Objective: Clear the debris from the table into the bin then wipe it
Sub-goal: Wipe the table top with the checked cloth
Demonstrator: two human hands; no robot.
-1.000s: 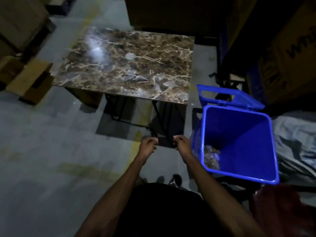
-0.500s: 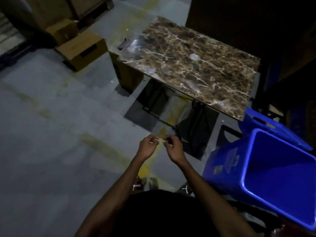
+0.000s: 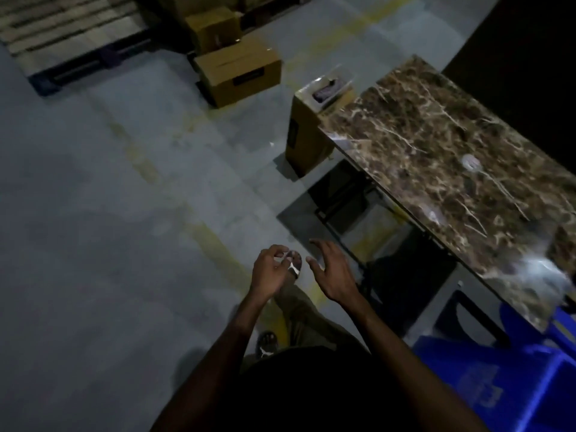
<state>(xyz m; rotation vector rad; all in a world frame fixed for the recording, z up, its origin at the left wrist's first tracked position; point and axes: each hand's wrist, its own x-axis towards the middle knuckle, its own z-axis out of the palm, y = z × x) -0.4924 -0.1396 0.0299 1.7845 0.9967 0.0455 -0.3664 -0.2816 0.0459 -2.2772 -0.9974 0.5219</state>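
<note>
A brown marble-patterned table (image 3: 436, 145) stands at the right, seen at an angle. A small pale round piece of debris (image 3: 471, 162) lies near its middle, and another pale scrap (image 3: 434, 215) rests close to the near edge. The blue bin (image 3: 511, 378) is at the bottom right, mostly cut off by the frame. My left hand (image 3: 269, 271) hovers over the floor with fingers loosely curled, holding nothing I can see. My right hand (image 3: 332, 269) is beside it with fingers spread and empty. Both hands are well short of the table.
A tall cardboard box (image 3: 304, 135) with a clear packet on top stands against the table's far-left corner. More cardboard boxes (image 3: 240, 70) and a pallet (image 3: 68, 32) lie at the back left. Grey floor with yellow lines spreads across the left. My sandalled feet show below my hands.
My view has swung left, so table and bin slid to the right. My hands, pinched together before, have come apart and the right one has spread its fingers.
</note>
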